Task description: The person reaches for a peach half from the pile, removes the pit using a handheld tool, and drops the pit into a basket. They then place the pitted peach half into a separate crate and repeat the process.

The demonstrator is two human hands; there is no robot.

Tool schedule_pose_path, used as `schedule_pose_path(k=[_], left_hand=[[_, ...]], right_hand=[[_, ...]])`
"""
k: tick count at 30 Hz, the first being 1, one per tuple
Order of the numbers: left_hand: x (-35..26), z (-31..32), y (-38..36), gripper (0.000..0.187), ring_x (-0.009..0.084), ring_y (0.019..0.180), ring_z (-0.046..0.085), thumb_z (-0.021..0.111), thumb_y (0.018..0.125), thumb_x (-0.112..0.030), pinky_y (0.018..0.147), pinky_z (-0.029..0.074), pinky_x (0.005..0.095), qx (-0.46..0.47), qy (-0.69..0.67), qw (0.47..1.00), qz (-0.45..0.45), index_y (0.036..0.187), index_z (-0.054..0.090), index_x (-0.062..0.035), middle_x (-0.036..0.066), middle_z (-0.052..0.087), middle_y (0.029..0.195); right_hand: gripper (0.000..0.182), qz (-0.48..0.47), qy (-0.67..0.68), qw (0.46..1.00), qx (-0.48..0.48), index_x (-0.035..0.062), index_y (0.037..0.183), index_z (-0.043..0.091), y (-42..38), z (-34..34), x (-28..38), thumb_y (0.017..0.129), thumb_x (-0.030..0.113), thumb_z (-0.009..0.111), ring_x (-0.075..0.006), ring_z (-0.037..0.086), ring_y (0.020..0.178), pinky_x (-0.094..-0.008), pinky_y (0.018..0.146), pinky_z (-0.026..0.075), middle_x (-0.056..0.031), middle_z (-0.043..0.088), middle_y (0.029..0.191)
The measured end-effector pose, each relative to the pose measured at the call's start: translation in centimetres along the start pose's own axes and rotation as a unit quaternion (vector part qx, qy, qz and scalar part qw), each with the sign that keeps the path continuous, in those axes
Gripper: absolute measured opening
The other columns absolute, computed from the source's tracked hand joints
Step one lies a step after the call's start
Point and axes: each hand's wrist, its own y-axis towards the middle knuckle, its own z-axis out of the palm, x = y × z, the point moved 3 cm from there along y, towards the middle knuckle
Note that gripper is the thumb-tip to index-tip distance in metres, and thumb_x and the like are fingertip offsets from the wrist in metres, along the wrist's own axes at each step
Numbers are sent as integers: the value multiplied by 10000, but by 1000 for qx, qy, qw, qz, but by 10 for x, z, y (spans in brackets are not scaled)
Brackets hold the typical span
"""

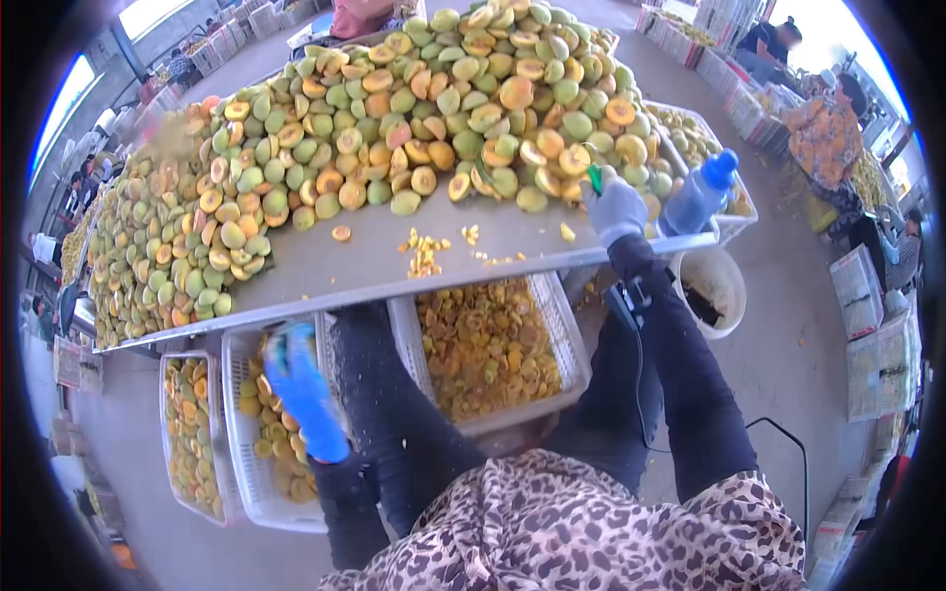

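A big heap of halved green and orange fruit (394, 128) covers the back and left of the metal table (335, 261). My right hand (616, 207), in a pale glove, is closed on a small green-handled tool (594, 178) at the heap's right edge. Beside it stands a blue bottle (695, 197). My left hand (296, 369), in a blue glove, is blurred over a white crate (241, 424) of fruit halves below the table edge; its fingers are smeared by motion. Small yellow scraps (424, 253) lie on the table's front part.
Between my legs sits a white crate (576, 374) of fruit trimmings. Another fruit crate (172, 443) stands at the far left. A white bucket (729, 286) with dark contents is under the table's right corner. Other people and stacked crates (877, 364) are farther off.
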Motion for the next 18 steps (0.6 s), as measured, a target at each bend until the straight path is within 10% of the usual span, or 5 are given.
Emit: schedule_pose_path(k=[3, 15, 18], left_hand=[[-6, 65, -19, 176, 85, 820, 571, 594, 881, -110, 771, 456, 232, 92, -234, 952, -174, 982, 640, 26, 40, 639, 890], [-18, 162, -35, 313, 178, 906, 619, 498, 954, -220, 807, 507, 317, 273, -393, 848, -227, 1128, 586, 25, 106, 625, 1030], [-6, 173, -36, 330, 183, 928, 602, 501, 953, -225, 823, 499, 327, 306, -364, 833, -281, 1160, 571, 22, 100, 610, 1054]], right_hand=[[403, 95, -48, 990, 96, 64, 1049, 599, 53, 36, -18, 866, 413, 516, -355, 636, 930, -458, 796, 495, -191, 657, 990], [421, 14, 238, 944, 226, 55, 1070, 581, 15, 86, -5, 760, 323, 676, -366, 637, 800, -423, 723, 495, -183, 658, 840], [409, -91, 172, 972, 129, 53, 1118, 560, 15, 90, 6, 767, 209, 701, -259, 634, 808, -353, 740, 488, -121, 649, 861]])
